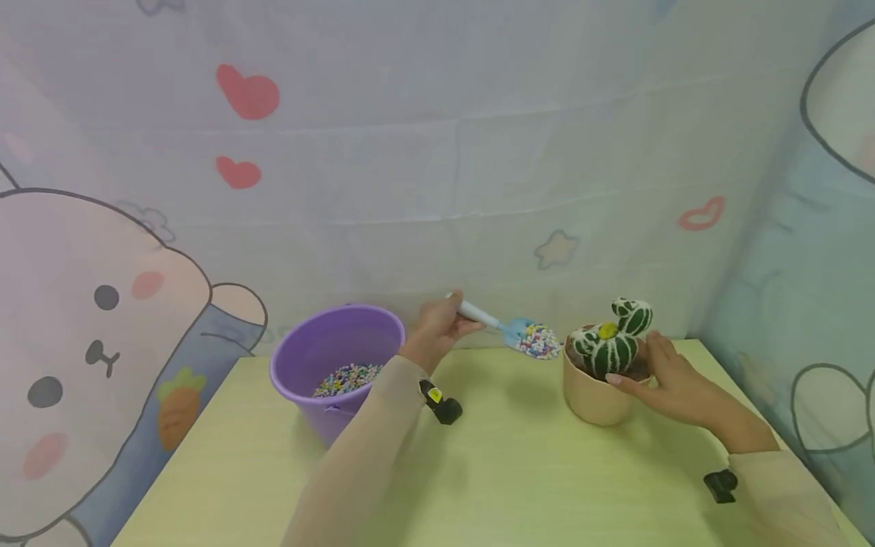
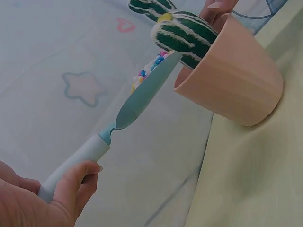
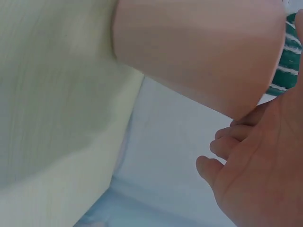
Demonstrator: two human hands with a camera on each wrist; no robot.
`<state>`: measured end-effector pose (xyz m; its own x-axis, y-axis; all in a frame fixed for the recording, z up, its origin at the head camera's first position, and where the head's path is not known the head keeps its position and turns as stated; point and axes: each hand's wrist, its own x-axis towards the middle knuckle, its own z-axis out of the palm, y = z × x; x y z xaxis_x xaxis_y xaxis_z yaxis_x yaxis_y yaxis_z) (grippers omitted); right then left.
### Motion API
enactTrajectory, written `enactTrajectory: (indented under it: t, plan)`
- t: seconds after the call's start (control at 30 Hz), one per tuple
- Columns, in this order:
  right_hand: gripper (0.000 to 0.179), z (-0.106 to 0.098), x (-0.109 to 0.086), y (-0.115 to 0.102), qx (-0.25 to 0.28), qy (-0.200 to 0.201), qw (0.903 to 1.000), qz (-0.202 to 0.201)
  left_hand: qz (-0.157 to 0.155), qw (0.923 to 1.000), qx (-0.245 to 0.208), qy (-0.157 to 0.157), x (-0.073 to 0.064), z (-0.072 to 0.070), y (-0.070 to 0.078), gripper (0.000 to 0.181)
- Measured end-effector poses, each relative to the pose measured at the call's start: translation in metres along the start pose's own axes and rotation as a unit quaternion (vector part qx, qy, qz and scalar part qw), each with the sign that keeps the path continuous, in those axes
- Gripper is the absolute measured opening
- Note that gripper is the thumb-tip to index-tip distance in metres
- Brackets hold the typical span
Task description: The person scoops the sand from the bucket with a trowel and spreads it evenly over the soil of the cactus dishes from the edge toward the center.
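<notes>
The left hand (image 1: 437,327) grips the bead-laden shovel (image 1: 516,330) beside the potted cactus (image 1: 611,358), which the right hand (image 1: 677,389), thumb spread, holds on the surface (image 1: 499,471). Only the head view shows the purple bucket (image 1: 321,419).

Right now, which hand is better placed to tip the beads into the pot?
The left hand, I'd judge: it grips the shovel, whose blade, loaded with beads, is close to the pot. The right hand is at the cactus in the pot and holds no shovel.
</notes>
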<state>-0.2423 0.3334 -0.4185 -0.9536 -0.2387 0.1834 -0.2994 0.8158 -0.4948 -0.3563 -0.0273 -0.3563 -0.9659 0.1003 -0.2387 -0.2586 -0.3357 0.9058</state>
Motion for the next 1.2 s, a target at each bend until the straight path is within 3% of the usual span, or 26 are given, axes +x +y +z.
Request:
enactTrajectory:
  t: [0.27, 0.7, 1.2]
  plan:
    - [0.078, 0.013, -0.005, 0.008, 0.018, 0.026, 0.9993, -0.02, -0.008, 0.9999, -0.01, 0.004, 0.0, 0.004, -0.008, 0.046]
    - [0.091, 0.023, -0.006, -0.014, 0.005, 0.016, 0.9999, -0.001, -0.007, 0.9999, -0.015, 0.001, 0.0, 0.004, -0.011, 0.046]
    - [0.087, 0.028, -0.005, -0.027, -0.01, 0.02, 0.9997, -0.008, 0.017, 0.9998, -0.005, 0.006, 0.001, 0.002, -0.011, 0.047]
